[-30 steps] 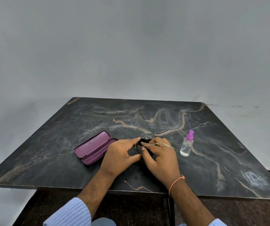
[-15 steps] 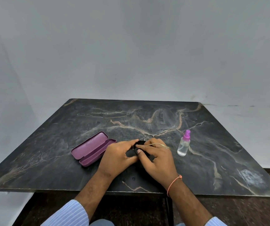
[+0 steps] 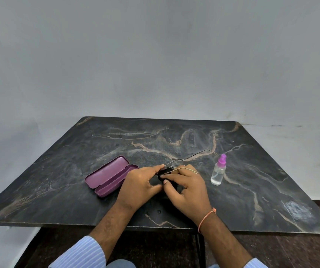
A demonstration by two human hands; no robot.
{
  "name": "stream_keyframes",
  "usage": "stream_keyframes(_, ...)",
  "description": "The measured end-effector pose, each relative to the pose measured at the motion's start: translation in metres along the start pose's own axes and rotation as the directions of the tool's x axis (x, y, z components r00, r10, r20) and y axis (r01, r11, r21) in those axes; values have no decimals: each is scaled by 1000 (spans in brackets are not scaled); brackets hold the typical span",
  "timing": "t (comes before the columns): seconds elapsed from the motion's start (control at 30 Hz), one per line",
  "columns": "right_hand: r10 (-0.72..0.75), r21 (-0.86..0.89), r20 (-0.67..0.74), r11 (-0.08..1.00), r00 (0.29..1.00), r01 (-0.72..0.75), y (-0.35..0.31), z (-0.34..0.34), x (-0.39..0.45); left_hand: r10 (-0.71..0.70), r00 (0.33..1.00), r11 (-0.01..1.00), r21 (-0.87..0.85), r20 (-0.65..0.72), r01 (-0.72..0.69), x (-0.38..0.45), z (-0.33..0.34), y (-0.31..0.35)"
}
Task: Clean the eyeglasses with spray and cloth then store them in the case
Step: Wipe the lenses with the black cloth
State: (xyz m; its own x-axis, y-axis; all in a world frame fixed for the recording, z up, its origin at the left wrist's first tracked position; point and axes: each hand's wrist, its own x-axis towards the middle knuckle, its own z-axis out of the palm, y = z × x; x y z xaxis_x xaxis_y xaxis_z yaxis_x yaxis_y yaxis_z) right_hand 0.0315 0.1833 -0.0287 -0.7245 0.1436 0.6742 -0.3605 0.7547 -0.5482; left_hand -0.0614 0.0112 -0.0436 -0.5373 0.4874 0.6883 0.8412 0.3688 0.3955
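Observation:
Thin wire-framed eyeglasses [image 3: 197,156] are held low over the dark marble table [image 3: 251,190], their arms unfolded and pointing away to the right. My left hand [image 3: 140,186] grips the frame at its left lens. My right hand [image 3: 188,192] pinches a black cloth [image 3: 164,172] onto that lens. Most of the cloth and the lens are hidden between my fingers. A purple glasses case [image 3: 109,176] lies open to the left of my hands. A small clear spray bottle [image 3: 218,173] with a pink top stands upright to the right.
A plain grey wall rises right behind the table's far edge. The table's near edge [image 3: 97,224] runs just below my wrists, with a dark floor underneath. My sleeves are light blue striped; an orange thread circles my right wrist.
My hands have stayed together on the glasses, with the right fingers shifting slightly over the cloth. The view has drifted a little as my head moved.

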Motion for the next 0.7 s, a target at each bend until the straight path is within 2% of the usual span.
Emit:
stream_keyframes(0.2,93,-133,-41,986,995,-97,5,4,2,-73,997,996,-48,-25,71,0,-1,3)
stream_keyframes(0.37,49,-11,-2,999,999,-49,2,0,1,-52,999,998,-29,-8,52,0,-2,4)
stream_keyframes(0.57,140,-107,-54,984,989,-146,3,3,3,-98,995,992,-81,-25,96,3,-7,13)
stream_keyframes(0.7,110,-49,4,993,994,-109,2,1,3,-101,995,991,-87,-5,100,3,-8,13)
